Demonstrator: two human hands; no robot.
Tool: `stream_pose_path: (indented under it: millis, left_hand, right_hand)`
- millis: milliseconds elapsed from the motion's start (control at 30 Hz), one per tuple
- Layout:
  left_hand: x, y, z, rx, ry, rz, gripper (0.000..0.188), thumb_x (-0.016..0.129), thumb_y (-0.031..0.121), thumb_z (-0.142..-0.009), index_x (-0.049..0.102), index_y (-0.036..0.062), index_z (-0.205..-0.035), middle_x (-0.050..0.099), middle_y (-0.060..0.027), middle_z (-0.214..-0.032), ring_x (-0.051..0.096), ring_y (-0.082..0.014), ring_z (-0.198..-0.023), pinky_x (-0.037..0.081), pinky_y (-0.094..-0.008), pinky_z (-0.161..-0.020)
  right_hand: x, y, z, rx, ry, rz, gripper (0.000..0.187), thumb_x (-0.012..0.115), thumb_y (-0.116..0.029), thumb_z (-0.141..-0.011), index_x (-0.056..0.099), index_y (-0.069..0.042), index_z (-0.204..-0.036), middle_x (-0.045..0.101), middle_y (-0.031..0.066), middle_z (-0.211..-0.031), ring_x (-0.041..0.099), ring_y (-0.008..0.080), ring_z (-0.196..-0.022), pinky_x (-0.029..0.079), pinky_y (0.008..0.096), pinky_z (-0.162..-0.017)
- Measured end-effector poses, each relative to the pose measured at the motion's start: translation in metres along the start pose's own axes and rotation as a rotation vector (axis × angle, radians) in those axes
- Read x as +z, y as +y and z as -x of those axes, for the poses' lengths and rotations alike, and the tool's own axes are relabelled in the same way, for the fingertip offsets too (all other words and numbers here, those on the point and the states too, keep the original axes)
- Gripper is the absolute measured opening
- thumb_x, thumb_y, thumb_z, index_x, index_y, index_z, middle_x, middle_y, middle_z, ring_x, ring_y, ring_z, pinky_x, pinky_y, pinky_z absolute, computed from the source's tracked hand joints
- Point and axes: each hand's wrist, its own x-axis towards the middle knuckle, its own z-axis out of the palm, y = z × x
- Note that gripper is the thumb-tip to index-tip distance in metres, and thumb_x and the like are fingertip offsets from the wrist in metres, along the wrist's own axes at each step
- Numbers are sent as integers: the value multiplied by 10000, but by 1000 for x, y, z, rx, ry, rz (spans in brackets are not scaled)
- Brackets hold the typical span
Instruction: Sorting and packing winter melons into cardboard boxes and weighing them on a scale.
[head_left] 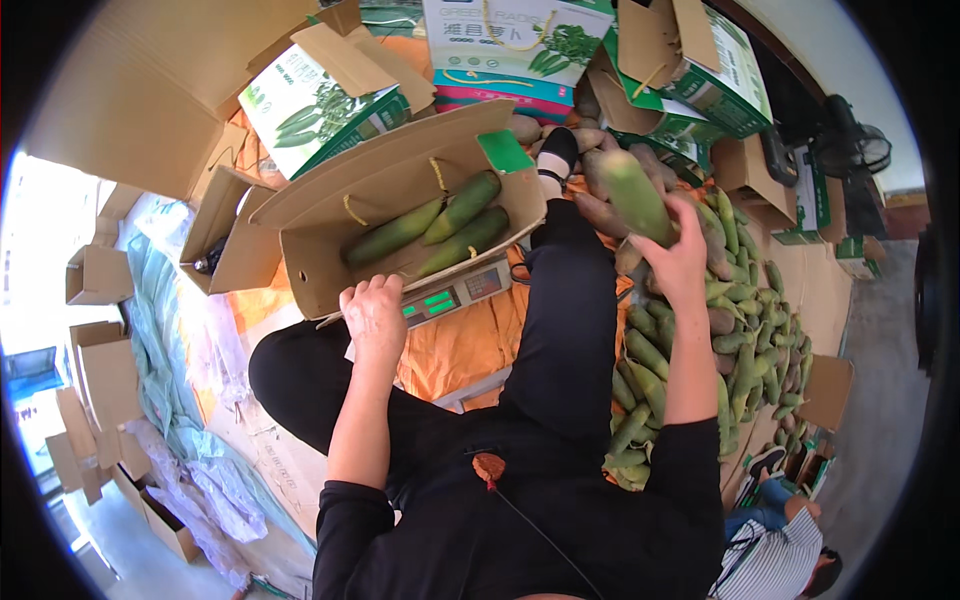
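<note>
My right hand [678, 250] is wrapped round the lower end of a thick green radish [632, 192], raised upright above the radish pile. My left hand [374, 312] has its fingers curled over the near edge of an open cardboard box [400, 150]. Inside the box lie three green radishes [468, 206], between yellow cord handles [438, 174]. Under the box, partly covered by it, is a digital scale [483, 284] with lit green displays and a keypad.
A big heap of green radishes [745, 360] spreads to my right, with reddish-brown roots [600, 215] at its far side. Printed cartons [325, 105] stand at the back. An orange sheet [450, 350] lies below the scale. Someone in a striped shirt [775, 560] is at lower right.
</note>
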Motion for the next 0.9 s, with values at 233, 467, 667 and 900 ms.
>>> stream_pose_path:
  millis: [233,467,667,900]
  left_hand:
    - [-4,0,-1,18,-11,-24,105,590,29,-736,617,107,-802,620,-61,-792,613,-256,-820,416,-408,-807]
    - [-4,3,1,39,-50,-40,99,589,69,-806,653,103,-874,636,-72,-816,619,-272,-824,416,-435,-821]
    - [-1,9,-3,57,-30,-2,73,646,78,-768,638,97,-839,629,-72,-807,619,-271,-820,424,-421,-814]
    - [-5,0,1,35,-49,-81,94,685,94,-749,626,88,-821,636,-75,-832,616,-269,-827,435,-422,-810]
  right_hand:
    - [55,-142,-24,-533,-218,-64,564,810,-139,-615,579,-70,-1125,611,120,-1103,577,306,-1052,456,407,-903]
    - [182,-172,0,-541,-579,216,407,735,-126,-658,597,-108,-1040,614,81,-1030,564,276,-1023,428,422,-806]
    - [231,-143,14,-405,-777,42,414,721,-151,-673,626,-115,-1075,632,93,-1064,568,293,-1043,479,437,-851]
    - [103,-122,-35,-261,-592,-507,413,726,-245,-761,641,-46,-1112,690,121,-975,665,229,-874,528,341,-785]
